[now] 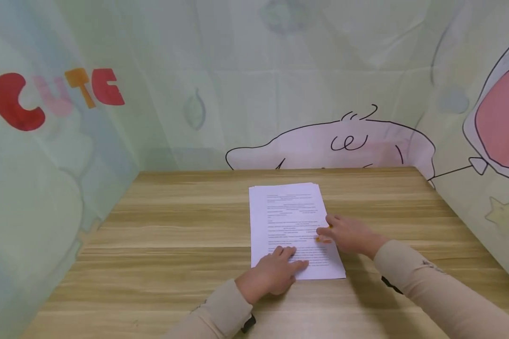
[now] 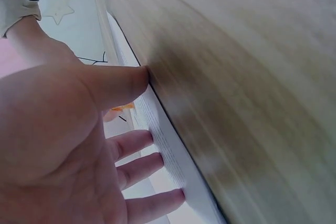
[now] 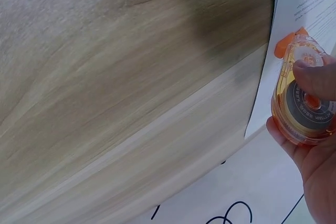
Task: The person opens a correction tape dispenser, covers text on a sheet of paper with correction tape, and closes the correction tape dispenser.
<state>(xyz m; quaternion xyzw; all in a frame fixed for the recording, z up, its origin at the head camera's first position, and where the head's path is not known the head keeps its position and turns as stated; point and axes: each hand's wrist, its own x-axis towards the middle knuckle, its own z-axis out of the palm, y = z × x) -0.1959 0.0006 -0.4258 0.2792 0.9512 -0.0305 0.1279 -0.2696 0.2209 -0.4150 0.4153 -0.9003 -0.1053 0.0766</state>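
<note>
A stack of printed paper sheets lies on the wooden table, its edges slightly uneven. On its lower part rests my left hand, fingers spread, fingertips touching the top page. In the left wrist view that hand shows its palm, thumb by the paper's edge. My right hand is at the right edge of the stack. Between thumb and fingers it holds a clear orange correction tape dispenser, whose orange tip part is over the paper margin. Whether the tip touches the page, I cannot tell.
The wooden table extends on both sides of the stack. Behind and beside it hang printed cloth walls with cartoon drawings and coloured letters. Dark bands sit at the sleeve cuffs.
</note>
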